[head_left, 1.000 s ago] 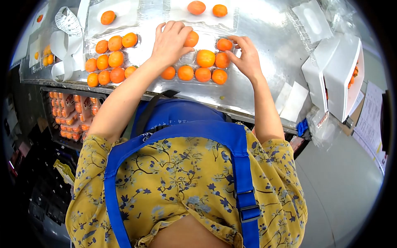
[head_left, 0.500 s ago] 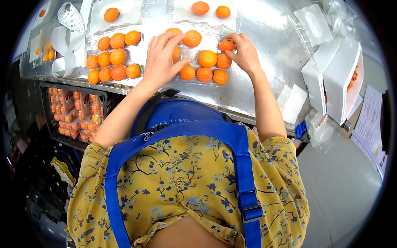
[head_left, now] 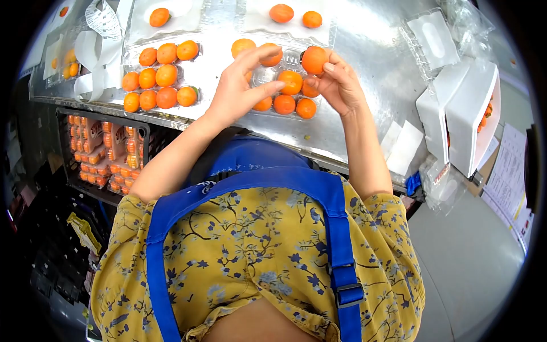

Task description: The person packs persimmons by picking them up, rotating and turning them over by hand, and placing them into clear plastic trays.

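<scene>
Between the thumb and fingers of my right hand (head_left: 340, 81), raised over the right side of a clear plastic tray (head_left: 263, 73), is a round orange persimmon (head_left: 314, 60) with a dark leafy top. My left hand (head_left: 239, 85) hovers over the tray's left side, thumb and fingers apart, holding nothing. Its thumb tip comes close to a persimmon (head_left: 290, 82) in the tray; whether they touch I cannot tell. More fruit fills the front row, such as one persimmon (head_left: 284, 104). My left hand partly hides the fruit beneath it. Some cups show bare plastic near the middle.
To the left stands another tray with several persimmons (head_left: 166, 75). Padded trays behind hold a few fruits (head_left: 281, 13). A paper strip (head_left: 94, 57) lies far left, white foam boxes (head_left: 458, 108) far right. A crate of packed fruit (head_left: 105, 151) sits below the table edge.
My right hand has lifted a persimmon from the tray's right side and turned it so its dark top shows. My left hand has shifted slightly right, its fingers spreading over the tray.
</scene>
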